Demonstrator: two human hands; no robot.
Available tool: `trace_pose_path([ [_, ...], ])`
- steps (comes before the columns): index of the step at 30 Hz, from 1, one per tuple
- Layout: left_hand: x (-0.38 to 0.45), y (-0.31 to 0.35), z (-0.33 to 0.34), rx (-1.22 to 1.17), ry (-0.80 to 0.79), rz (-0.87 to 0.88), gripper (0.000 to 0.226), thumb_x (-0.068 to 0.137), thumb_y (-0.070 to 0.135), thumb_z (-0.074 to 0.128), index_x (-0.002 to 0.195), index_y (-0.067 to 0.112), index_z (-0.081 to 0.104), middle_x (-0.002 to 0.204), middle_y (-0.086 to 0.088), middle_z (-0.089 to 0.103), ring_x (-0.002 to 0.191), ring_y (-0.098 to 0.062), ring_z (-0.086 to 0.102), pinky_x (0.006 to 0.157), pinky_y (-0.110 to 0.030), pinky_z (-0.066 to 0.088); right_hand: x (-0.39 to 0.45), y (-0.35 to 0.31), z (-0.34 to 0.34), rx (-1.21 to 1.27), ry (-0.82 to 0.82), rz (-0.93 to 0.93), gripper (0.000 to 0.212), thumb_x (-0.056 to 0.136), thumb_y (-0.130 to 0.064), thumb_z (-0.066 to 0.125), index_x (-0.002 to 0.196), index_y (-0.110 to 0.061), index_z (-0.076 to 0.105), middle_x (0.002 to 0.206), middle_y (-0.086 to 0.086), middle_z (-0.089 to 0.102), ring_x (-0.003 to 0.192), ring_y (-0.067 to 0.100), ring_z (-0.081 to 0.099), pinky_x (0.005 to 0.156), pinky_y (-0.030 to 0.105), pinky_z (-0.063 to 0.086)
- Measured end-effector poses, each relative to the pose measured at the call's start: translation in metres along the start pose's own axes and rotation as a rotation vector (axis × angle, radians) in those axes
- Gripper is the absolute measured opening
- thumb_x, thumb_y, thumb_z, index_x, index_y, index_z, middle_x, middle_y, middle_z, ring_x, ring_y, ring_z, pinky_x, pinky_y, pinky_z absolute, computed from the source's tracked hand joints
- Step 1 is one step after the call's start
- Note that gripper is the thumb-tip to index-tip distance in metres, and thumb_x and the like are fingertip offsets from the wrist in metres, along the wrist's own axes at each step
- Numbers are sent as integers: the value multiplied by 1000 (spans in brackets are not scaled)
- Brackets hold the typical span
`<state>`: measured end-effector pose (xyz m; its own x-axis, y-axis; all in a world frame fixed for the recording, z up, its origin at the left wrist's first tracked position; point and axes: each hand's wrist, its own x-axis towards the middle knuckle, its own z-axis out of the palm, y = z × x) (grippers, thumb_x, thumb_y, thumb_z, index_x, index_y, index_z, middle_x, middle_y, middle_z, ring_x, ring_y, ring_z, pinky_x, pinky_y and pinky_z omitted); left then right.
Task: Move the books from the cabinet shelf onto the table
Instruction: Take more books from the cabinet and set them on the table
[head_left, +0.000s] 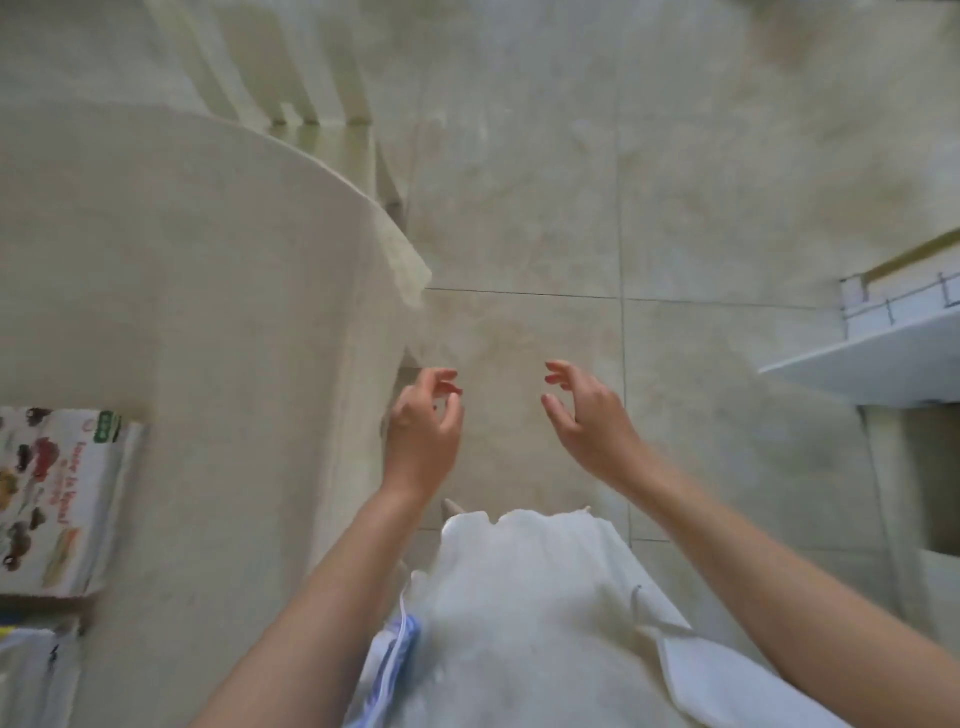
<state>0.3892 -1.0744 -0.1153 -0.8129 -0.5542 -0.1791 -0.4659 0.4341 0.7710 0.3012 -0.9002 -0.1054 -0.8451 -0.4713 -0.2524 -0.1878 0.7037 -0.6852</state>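
A stack of books (52, 499) with a picture cover of small vehicles lies on the pale table (208, 312) at the left edge of view. More books or papers (36, 670) lie below it at the bottom left. My left hand (423, 431) hovers just off the table's right edge, fingers curled and apart, holding nothing. My right hand (587, 415) floats over the tiled floor, fingers spread and empty. The white cabinet (883, 358) shows at the far right; no books are visible on its top.
A chair (311, 67) with slatted back stands beyond the table at the top left. Beige floor tiles (571, 182) fill the middle between table and cabinet. A dark opening (930, 478) sits below the cabinet top. The frame is motion-blurred.
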Motion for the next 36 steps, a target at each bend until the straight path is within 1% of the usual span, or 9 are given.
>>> trace_pose_path([
  [3,0,34,49,22,-150,62,23,89,7,58,109,16,64,94,0,72,88,-18,67,83,-35,52,-25,48,-43,35,77,105,39,93,-17,55,130,-7,49,122,8,61,114,21,57,94,23,38],
  [6,-5,73,108,42,-256,146,26,86,2,59,109,13,64,91,-1,71,86,-19,67,81,-41,55,-56,103,-93,66,161,215,39,92,-14,56,129,-6,49,122,9,61,114,21,56,91,18,35],
  [11,-24,135,204,82,-351,184,21,87,6,60,105,16,65,82,3,69,81,-18,68,78,-35,54,-107,184,-168,112,275,338,38,93,-17,54,130,-9,49,122,5,60,114,18,55,92,19,35],
  [18,-45,235,342,88,-565,281,18,89,10,60,103,19,66,82,0,70,81,-18,66,76,-32,52,-166,281,-265,241,517,565,34,94,-19,53,127,-10,51,115,4,64,112,16,57,92,23,40],
  [23,-54,299,418,132,-702,413,19,88,11,59,103,21,66,83,1,72,81,-16,66,78,-32,53,-194,336,-316,271,673,701,37,95,-23,53,130,-12,49,117,2,63,111,15,56,87,17,35],
  [26,-54,335,457,162,-769,492,19,89,13,58,104,22,65,84,2,72,81,-16,66,79,-32,53,-202,366,-345,262,714,766,37,95,-23,53,130,-12,49,120,4,62,112,16,56,83,15,33],
  [29,-51,370,499,219,-836,556,22,89,14,56,108,23,64,85,2,70,85,-19,65,79,-34,53,-208,397,-376,239,744,814,38,95,-23,53,130,-10,48,122,6,61,114,20,56,87,19,34],
  [32,-46,405,541,328,-867,623,22,92,18,52,111,25,62,93,0,71,91,-21,66,78,-35,54,-208,428,-411,229,752,878,39,95,-22,54,131,-9,48,125,7,60,116,22,55,90,21,35],
  [36,-45,453,596,387,-918,708,23,91,21,51,111,28,60,92,1,70,92,-21,65,76,-38,55,-202,464,-452,203,760,929,41,93,-21,57,130,-7,49,124,8,61,118,24,55,95,27,38],
])
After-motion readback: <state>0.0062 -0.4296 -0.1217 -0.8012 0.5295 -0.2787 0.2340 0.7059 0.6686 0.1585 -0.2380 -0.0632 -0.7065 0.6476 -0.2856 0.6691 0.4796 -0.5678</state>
